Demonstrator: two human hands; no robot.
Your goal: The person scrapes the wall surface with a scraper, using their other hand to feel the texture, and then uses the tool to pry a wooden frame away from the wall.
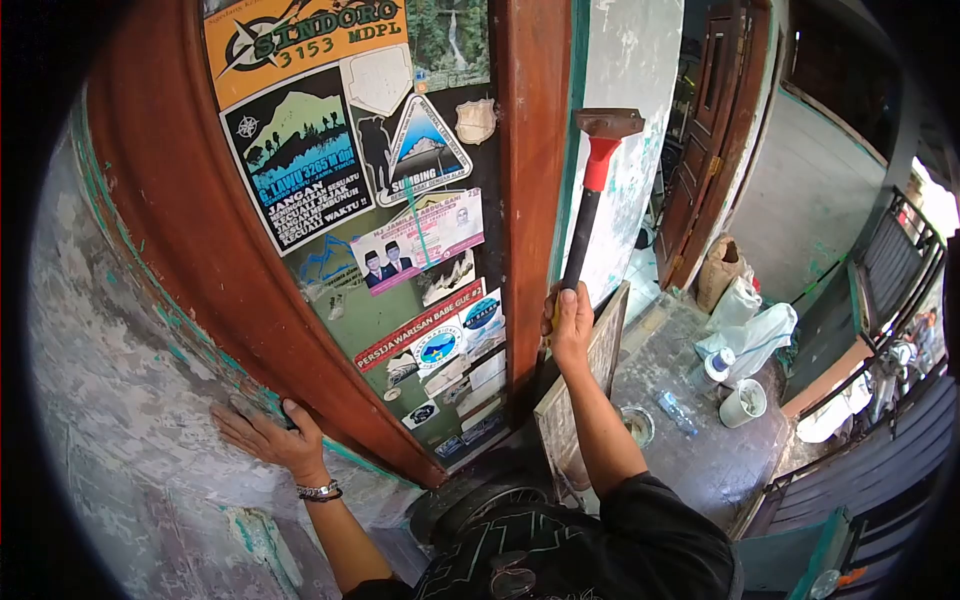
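Observation:
My right hand (571,318) is wrapped round the dark handle of a long scraper (582,235), held upright. The tool has a red neck and a wide dark head, which is up by the teal-edged door frame and white wall. My left hand (268,437) lies flat with fingers spread on the patchy grey wall (150,370), beside the reddish-brown wooden frame (290,350). Between the wooden uprights is a panel covered in stickers (420,240), among them a triangular one and a pink-and-white one with portraits.
On the floor (665,450) at the right are a white bucket (742,403), a white container (715,368), a plastic bottle (677,413), plastic bags (760,340) and a paper sack (719,272). A framed board (585,395) leans below my right hand. Dark railings (860,440) stand far right.

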